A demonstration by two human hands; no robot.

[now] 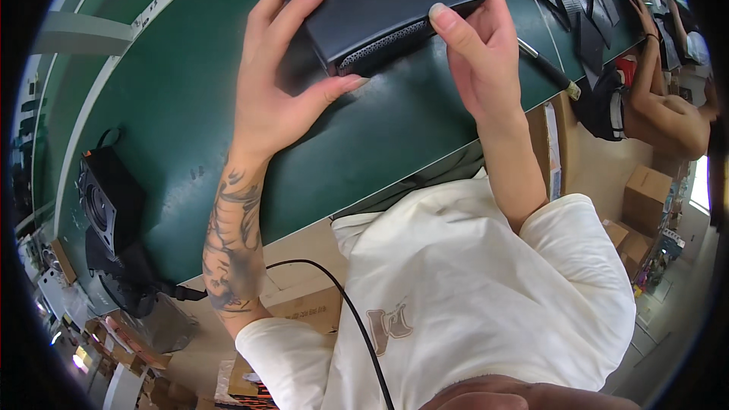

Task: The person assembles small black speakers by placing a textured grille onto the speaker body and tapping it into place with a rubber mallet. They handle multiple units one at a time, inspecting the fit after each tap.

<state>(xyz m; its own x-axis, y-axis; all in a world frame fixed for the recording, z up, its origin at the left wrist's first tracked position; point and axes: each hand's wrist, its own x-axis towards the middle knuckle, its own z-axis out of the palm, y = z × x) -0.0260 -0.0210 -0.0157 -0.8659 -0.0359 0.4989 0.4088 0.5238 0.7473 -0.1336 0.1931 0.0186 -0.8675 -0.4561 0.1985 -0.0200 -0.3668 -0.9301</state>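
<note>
Head view: holding black speaker enclosure [380, 4] by both ends, over far part of green workbench [357, 144]; cannot tell whether lifted or resting. Gripping with left hand [275, 102] spread wide across left end, with right hand [486, 53] curled round right end, thumb beside perforated grille [383, 44]. Could slip or tip from loosened left span. Could dent grille from hard thumb pressure. Could hit metal-shafted tool [553, 74], at workbench's right side, from rightward swing.

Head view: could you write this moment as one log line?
Left hand: holds black mesh-grilled box, left end; Right hand: holds its right end; Place: over green tabletop; Nearby: black loudspeaker at left
</note>
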